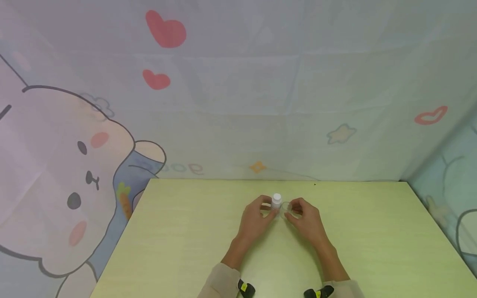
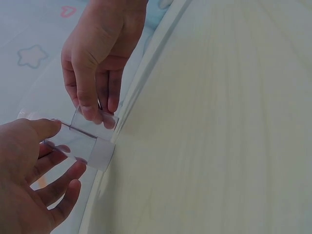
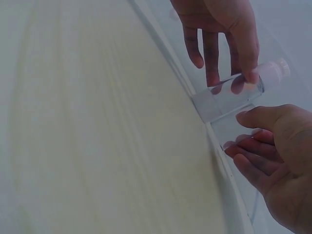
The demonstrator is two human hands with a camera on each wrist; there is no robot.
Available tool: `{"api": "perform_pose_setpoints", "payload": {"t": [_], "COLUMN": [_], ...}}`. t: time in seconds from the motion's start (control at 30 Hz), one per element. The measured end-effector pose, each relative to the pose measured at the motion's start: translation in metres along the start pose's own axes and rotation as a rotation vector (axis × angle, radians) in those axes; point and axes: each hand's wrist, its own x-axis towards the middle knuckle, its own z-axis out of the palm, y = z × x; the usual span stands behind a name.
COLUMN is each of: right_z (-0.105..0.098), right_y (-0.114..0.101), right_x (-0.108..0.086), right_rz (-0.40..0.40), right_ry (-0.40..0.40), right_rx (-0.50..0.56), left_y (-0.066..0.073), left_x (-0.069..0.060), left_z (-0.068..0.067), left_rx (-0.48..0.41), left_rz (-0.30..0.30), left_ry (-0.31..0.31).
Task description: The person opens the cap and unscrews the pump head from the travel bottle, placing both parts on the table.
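Note:
My left hand (image 1: 256, 218) grips a small clear bottle (image 3: 236, 97) between thumb and fingers. The bottle stands upright, with a white cap (image 1: 276, 197) on top and a white band (image 2: 101, 154) at its lower end. Close on its right is a clear, open-topped cup (image 1: 286, 205), hard to make out against the table. My right hand (image 1: 308, 219) holds this cup between thumb and fingers. In the left wrist view, the cup's wall (image 2: 97, 127) overlaps the bottle's side; I cannot tell whether they touch.
The pale yellow-green table (image 1: 179, 240) spreads out on both sides of the hands. Behind it hangs a printed cloth (image 1: 238, 82) with hearts and a cartoon animal. Black wrist straps (image 1: 246, 288) sit over beige sleeves.

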Motion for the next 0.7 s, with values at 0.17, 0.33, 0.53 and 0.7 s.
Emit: {"api": "perform_pose_setpoints", "payload": {"t": [0.17, 0.33, 0.53, 0.7], "right_z": [0.0007, 0.0014, 0.0023, 0.0019], "right_y": [0.0013, 0.0025, 0.0029, 0.0022], "right_x": [0.0011, 0.0010, 0.0009, 0.0011], "right_rz": [-0.007, -0.023, -0.035, -0.034], "right_ry": [-0.012, -0.012, -0.010, -0.014], "right_rx": [-0.005, -0.024, -0.037, -0.036], "left_y": [0.0003, 0.0009, 0.0014, 0.0012], "left_x": [0.0005, 0.0007, 0.0006, 0.0008], "left_z": [-0.0001, -0.0007, -0.0015, -0.0011], "left_rx": [-0.006, -0.002, 0.001, 0.007], "left_rz": [-0.003, 0.003, 0.003, -0.003], "left_ry": [0.000, -0.006, -0.007, -0.002]}}
